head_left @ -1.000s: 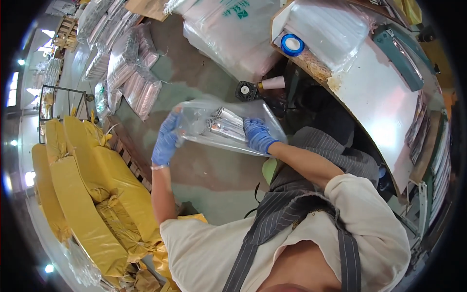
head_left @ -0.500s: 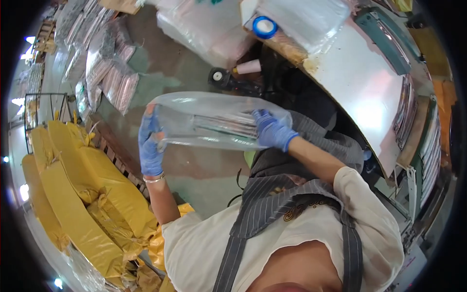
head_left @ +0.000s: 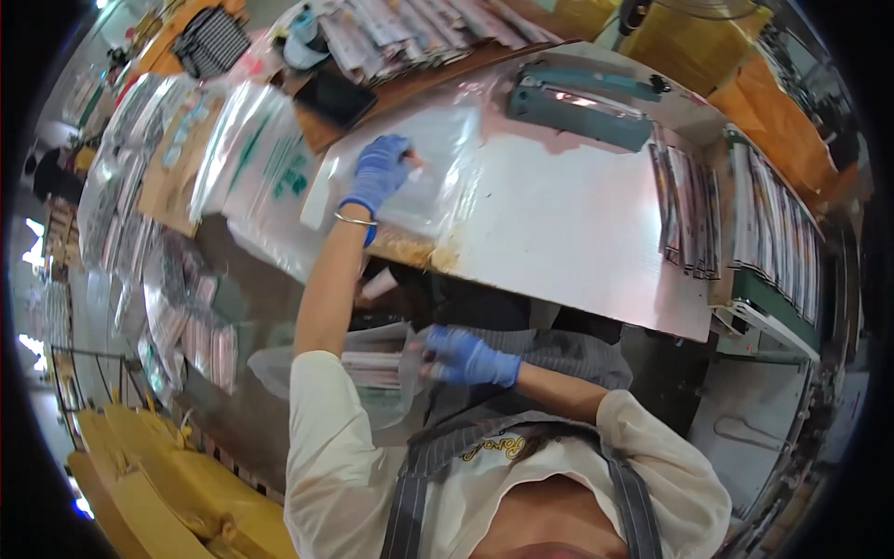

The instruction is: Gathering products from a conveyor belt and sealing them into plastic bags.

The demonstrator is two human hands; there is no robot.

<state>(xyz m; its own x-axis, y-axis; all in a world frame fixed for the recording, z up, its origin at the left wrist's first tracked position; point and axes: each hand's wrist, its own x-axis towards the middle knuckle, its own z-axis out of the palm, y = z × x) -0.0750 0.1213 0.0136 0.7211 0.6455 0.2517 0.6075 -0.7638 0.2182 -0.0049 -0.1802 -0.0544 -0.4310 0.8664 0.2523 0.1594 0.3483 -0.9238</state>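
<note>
My left hand (head_left: 380, 172) reaches across to the table's left end, over a stack of clear plastic bags (head_left: 433, 191). Its fingers are curled, with bare fingertips out of the blue glove; whatever they hold is hidden. A blue edge shows beside that wrist, mostly covered by it. Low over my lap, my right hand (head_left: 470, 357), in a blue glove and slightly blurred, grips the near end of a clear plastic bag (head_left: 396, 401). Inside the bag lies a bundle of flat, thin packets (head_left: 372, 368). My left forearm and sleeve pass over part of the bag.
A grey-green bag sealer (head_left: 577, 107) stands at the table's back. Rows of thin packets (head_left: 684, 205) stand on the right. A dark phone-like slab (head_left: 333, 98) lies back left. Stacked clear bags (head_left: 270, 163) sit left, yellow wrapped bales (head_left: 158, 466) lower left.
My left hand has let go of the bag and moved up to the table. My right hand has lowered the bag toward my lap. The view has turned right toward the table.
</note>
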